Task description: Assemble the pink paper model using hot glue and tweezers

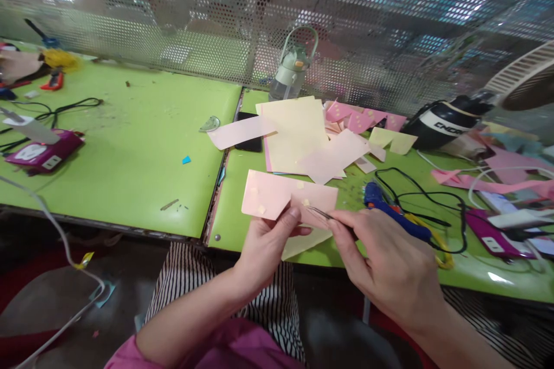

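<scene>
Pink card [269, 184] held above the green table's [142, 121] near edge.
My left hand [266, 245] pinches the card's lower edge; beside a small yellow piece [307, 202], contact unclear, are tweezers [320, 213] pinched in my right hand [383, 256]. I judge it best to keep the card flat, the tips light.

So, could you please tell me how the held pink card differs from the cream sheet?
The pink card is held in the left hand, while the cream sheet lies over the green table. The pink card looks smaller than the cream sheet. The pink card bears small pale-yellow pieces; the cream sheet is partly overlapped by pink strips. Both look thin and flat.
</scene>
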Available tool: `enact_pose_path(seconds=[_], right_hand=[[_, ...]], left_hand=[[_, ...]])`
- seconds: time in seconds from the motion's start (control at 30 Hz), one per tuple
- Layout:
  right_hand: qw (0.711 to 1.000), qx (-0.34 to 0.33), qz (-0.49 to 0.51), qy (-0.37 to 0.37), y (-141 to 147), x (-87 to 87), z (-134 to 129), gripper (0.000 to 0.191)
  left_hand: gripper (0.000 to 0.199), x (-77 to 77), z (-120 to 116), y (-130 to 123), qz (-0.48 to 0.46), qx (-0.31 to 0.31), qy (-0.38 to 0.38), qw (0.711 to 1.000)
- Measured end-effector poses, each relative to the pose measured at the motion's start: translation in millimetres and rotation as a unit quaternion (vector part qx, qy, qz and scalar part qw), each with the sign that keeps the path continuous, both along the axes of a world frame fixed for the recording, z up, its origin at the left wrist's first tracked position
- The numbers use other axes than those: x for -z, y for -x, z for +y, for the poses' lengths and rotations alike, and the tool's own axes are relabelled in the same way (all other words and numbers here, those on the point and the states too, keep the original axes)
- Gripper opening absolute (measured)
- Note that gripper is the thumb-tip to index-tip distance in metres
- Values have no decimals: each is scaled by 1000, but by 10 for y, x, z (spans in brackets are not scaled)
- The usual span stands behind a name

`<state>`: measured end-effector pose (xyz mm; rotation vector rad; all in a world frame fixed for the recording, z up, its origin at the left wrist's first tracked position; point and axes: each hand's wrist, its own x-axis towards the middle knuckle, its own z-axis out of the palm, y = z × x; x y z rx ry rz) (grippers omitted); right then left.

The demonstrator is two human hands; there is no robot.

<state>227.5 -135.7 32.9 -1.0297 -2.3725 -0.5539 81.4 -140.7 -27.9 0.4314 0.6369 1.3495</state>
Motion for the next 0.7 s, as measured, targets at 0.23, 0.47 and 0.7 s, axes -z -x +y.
enact_pose_path(seconds=[0.23,0.47,0.7], right_hand=[[1000,8,-14,-2,-4,11,1,5],[1000,7,-19,-17,-35,17,11,5],[1000,16,-8,-13,-30,4,-22,6]], left_hand=[[22,-15,-20,-11,-4,-1,3,1000],[20,-3,-23,-12,-22,-2,16,1000],[25,12,-10,-10,-15,-10,17,1000]])
